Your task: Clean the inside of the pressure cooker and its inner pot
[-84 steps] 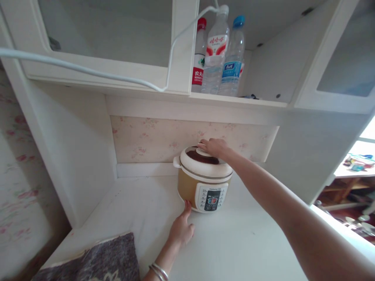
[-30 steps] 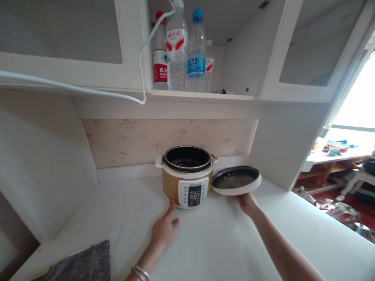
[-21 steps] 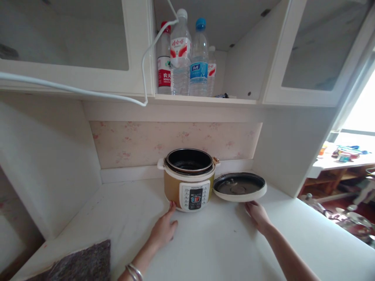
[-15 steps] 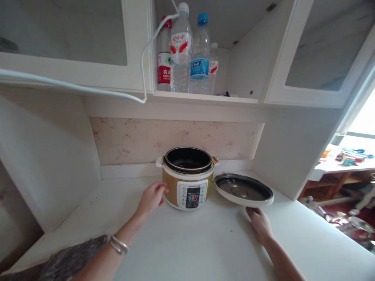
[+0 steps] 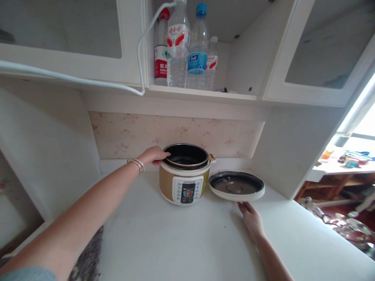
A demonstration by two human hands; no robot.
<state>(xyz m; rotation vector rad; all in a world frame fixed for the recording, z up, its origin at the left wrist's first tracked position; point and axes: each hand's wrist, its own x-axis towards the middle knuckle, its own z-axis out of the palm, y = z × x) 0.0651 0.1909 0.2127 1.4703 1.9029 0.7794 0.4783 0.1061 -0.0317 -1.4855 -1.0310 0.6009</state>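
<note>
A white and gold electric pressure cooker (image 5: 166, 183) stands upright on the white counter, with a panel of buttons on its front. Its black inner pot (image 5: 187, 156) sits inside with the top uncovered. My left hand (image 5: 154, 155) is closed at the left of the pot's rim, a finger reaching over the edge; it covers the cooker's left side handle. Right of the cooker, the round lid (image 5: 234, 187) lies with its dark inner side up. My right hand (image 5: 250, 220) is closed at the lid's front edge, its fingertips partly hidden beneath it.
Above the counter (image 5: 175, 242), an open shelf (image 5: 234, 95) holds several plastic bottles (image 5: 197, 58). A white cable (image 5: 88, 82) hangs in front of the cabinet. Side panels stand left and right. A dark mottled cloth or mat (image 5: 88, 257) lies at the lower left.
My left hand has moved up from beside the cooker's front left to the pot's rim. The right hand stays at the lid, which sits slightly nearer the cooker. The view has shifted a little.
</note>
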